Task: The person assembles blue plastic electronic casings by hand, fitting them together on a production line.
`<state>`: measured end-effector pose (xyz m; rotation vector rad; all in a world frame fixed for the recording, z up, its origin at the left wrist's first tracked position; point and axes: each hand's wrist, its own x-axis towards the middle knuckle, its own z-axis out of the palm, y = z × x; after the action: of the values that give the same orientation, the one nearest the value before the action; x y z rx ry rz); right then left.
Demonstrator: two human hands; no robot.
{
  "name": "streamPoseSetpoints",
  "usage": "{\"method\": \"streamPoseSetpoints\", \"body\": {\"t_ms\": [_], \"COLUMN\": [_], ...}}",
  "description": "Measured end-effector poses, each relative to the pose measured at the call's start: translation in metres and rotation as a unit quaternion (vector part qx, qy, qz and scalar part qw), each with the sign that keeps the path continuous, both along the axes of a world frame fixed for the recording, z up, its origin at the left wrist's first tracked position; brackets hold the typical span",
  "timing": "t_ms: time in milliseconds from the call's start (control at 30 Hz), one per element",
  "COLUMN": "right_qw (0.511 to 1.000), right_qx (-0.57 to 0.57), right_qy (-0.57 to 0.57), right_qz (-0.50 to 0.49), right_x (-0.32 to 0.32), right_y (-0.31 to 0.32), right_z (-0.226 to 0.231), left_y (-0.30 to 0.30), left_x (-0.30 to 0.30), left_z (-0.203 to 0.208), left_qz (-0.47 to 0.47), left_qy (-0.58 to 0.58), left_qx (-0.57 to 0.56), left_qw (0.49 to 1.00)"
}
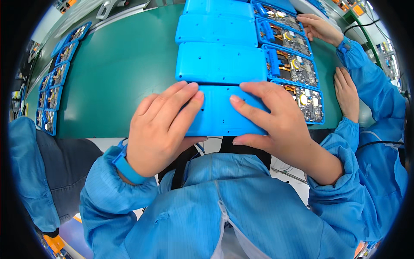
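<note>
A blue rectangular plastic housing (217, 110) with small screw holes lies face up at the table's near edge in front of me. My left hand (161, 118) grips its left end, fingers over the far edge and top, thumb low at the near edge. On its right end, my right hand (276, 118) holds it likewise, with two fingers on top and the thumb along the near edge. Matching blue housings (222, 62) lie in a column just beyond it. To the right of my right hand sits an open blue case with a circuit board (312, 103), partly hidden by that hand.
Open blue cases with circuit boards (297, 71) form a column on the right; more cases (54, 93) stand at the far left. A co-worker's hand (319, 28) touches the right column, the other hand (346, 93) rests on the green table (116, 77). Another person's leg (64, 172) is at left.
</note>
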<state>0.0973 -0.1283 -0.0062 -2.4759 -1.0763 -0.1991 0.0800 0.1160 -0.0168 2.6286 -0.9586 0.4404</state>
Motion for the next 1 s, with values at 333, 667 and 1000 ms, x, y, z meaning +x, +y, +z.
{"method": "streamPoseSetpoints", "body": {"t_ms": [333,667,1000], "right_qw": [0.990,0.989,0.992], "right_qx": [0.083,0.133,0.062], "right_qy": [-0.097,-0.054,-0.084], "right_qz": [0.058,0.045,0.076], "right_x": [-0.005,0.003,0.002], "right_y": [-0.010,-0.013,-0.029], "right_z": [-0.002,-0.001,0.005], "left_y": [0.012,0.011,0.022], "left_x": [0.008,0.015,0.024], "left_z": [0.026,0.031,0.032], "left_qz": [-0.088,-0.084,-0.166], "left_qy": [0.003,0.057,0.096], "left_qx": [-0.016,-0.057,-0.132], "left_qw": [0.996,0.993,0.972]}}
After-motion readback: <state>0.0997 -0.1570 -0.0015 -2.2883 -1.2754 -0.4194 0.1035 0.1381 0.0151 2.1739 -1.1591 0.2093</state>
